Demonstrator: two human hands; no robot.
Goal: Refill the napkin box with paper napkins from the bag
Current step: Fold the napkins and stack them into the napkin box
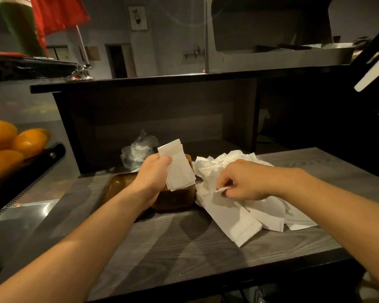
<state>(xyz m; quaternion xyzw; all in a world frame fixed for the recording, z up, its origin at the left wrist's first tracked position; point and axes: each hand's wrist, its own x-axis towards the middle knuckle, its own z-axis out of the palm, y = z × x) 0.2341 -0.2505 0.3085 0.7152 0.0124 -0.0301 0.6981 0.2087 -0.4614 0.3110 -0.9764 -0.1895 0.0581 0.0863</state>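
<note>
While the left hand [155, 173] grips a small stack of folded napkins [177, 167] upright, thumb on the near face, right over the brown napkin box [175, 196], the right hand [239, 182] pinches one napkin edge at the loose napkin pile [239, 206]. Stack's long axis runs near-to-far, tilted slightly right, lower end at the box opening; can't tell if it's seated inside yet. Pile lies just right of the box, touching or nearly so, so the right hand is the nearer one for picking and the left for loading. Next move probably hands the pinched napkin left into the stack. Crumpled clear plastic bag [138, 149] sits just behind the box, far-left. Everything rests on a grey wood-grain desk [184, 248] under a dark shelf [162, 82]. Oranges [7, 145] at far left; room is dim.
</note>
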